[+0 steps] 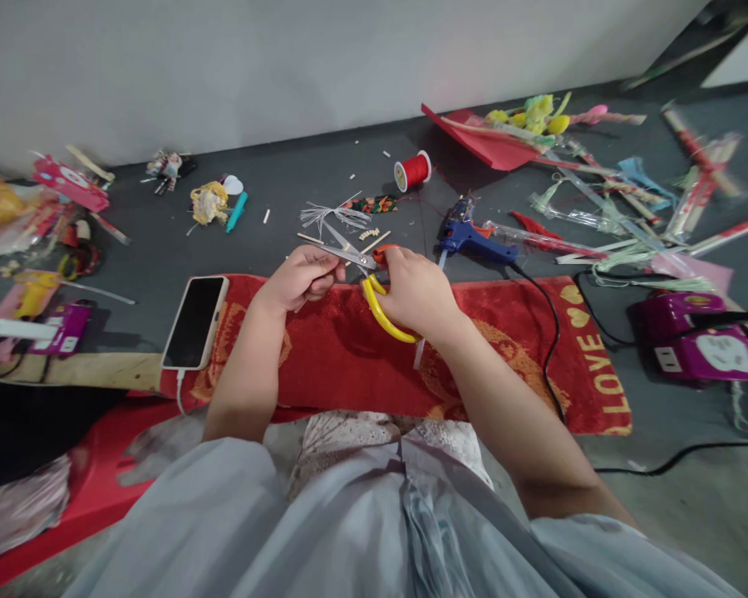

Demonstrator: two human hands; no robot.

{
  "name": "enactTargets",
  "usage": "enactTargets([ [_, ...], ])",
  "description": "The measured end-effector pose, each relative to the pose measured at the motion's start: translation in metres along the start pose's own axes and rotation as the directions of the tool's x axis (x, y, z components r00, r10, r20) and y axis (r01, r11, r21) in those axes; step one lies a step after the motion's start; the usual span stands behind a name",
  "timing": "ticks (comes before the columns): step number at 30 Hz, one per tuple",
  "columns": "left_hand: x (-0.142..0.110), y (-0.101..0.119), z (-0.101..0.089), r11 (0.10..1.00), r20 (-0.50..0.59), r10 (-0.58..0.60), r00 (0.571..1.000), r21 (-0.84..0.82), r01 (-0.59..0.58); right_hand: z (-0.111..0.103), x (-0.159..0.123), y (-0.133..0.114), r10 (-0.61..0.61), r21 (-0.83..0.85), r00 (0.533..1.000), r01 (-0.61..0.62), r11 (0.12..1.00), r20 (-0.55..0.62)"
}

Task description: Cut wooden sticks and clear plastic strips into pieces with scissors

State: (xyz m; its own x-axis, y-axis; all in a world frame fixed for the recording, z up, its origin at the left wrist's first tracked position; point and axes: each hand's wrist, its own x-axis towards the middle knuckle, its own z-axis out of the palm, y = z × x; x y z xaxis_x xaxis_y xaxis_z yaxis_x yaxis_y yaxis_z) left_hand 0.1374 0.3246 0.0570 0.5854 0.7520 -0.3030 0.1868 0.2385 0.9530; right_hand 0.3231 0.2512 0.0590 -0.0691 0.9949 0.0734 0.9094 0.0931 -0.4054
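Note:
My right hand grips a pair of scissors with yellow handles, their blades spread apart and pointing left. An orange-red piece shows at its fingers; I cannot tell whether it belongs to the scissors. Close to the blades, my left hand is closed in a pinch, and what it holds is too small to make out. Beyond the blades lie a bunch of thin white strips, a green and orange patterned piece and short pale sticks. Both hands hover over a red towel.
A blue glue gun lies to the right, its black cord crossing the towel. Behind it stand a red thread spool and red paper. A charging phone rests on the left, and a purple box sits far right.

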Motion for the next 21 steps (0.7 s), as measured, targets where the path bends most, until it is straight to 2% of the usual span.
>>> enactTargets([
  [4, 0.000, 0.000, 0.002, 1.000, -0.031, 0.017, 0.999, -0.010, -0.017, -0.002, 0.000, -0.001, 0.028, -0.003, 1.000, -0.028, 1.000, 0.007],
  [11, 0.003, 0.000, 0.007, 0.997, -0.082, 0.044, 0.996, 0.068, -0.039, -0.001, 0.001, 0.001, 0.092, -0.063, 0.995, -0.089, 0.994, 0.043],
  [15, 0.007, -0.003, 0.009, 0.963, -0.107, 0.157, 0.982, 0.238, -0.128, -0.001, 0.002, 0.001, 0.126, -0.081, 0.991, -0.121, 0.989, 0.051],
  [18, 0.010, -0.006, 0.012, 0.824, -0.143, 0.347, 0.927, 0.518, -0.229, -0.003, 0.002, -0.001, 0.150, -0.088, 0.988, -0.145, 0.985, 0.047],
  [21, 0.011, -0.010, 0.017, 0.598, -0.172, 0.561, 0.809, 0.760, -0.253, -0.006, 0.002, -0.002, 0.172, -0.090, 0.984, -0.169, 0.982, 0.038],
])
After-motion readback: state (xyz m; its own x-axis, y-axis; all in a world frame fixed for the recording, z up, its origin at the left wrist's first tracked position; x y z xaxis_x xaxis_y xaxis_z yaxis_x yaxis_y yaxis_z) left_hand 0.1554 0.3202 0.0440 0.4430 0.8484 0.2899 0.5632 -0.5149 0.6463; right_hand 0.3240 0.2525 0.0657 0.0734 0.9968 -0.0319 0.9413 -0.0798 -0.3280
